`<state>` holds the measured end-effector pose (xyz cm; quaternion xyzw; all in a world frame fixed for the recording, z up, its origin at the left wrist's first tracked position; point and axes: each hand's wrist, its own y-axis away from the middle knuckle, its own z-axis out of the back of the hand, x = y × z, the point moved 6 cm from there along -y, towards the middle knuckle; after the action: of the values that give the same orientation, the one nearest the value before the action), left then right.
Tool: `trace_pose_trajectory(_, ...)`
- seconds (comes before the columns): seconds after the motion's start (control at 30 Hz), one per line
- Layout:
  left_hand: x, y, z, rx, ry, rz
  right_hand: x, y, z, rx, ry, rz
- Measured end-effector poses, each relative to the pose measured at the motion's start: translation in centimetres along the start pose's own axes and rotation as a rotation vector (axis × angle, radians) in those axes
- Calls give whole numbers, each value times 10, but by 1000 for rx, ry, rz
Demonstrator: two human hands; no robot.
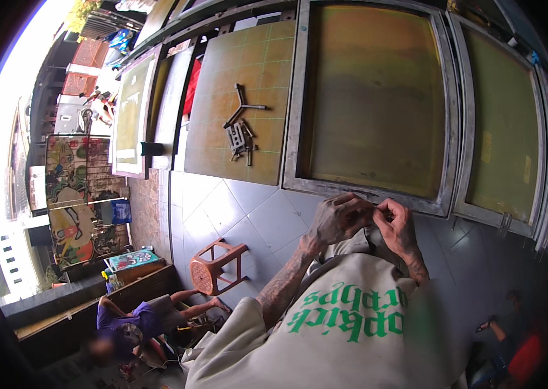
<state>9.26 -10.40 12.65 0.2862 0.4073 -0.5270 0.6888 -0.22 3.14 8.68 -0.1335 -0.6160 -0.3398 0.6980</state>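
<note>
Both hands meet in front of my body, just off the near edge of a large metal-framed screen with olive-brown mesh. My left hand has its fingers bent and drawn together toward the right one. My right hand pinches with thumb and forefinger beside them. Whatever sits between the fingertips is too small and hidden to name. On the board with green grid lines, left of the screen, lie a three-armed socket wrench, a slotted metal bracket and several bolts.
More framed screens stand at the right and far left. A brown plastic stool is on the tiled floor. A person in purple is at the lower left; another in red is at the lower right.
</note>
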Motion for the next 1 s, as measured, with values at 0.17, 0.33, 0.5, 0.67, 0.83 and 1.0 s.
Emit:
trace_pose_trajectory(0.17,18,22,22,-37,-8,119,16,-15,-28,89,-41,0)
trace_pose_trajectory(0.33,27,29,33,-95,14,156,23,-23,-41,266,-67,14)
trace_pose_trajectory(0.5,34,28,46,-171,-123,132,30,-26,-46,234,2,117)
trace_pose_trajectory(0.67,104,47,122,-722,-58,466,22,-20,-32,61,51,26)
trace_pose_trajectory(0.83,187,79,166,-1065,-526,449,7,-13,-21,29,151,-16)
trace_pose_trajectory(1.0,205,65,150,-1100,-958,446,6,-14,-9,16,304,-20)
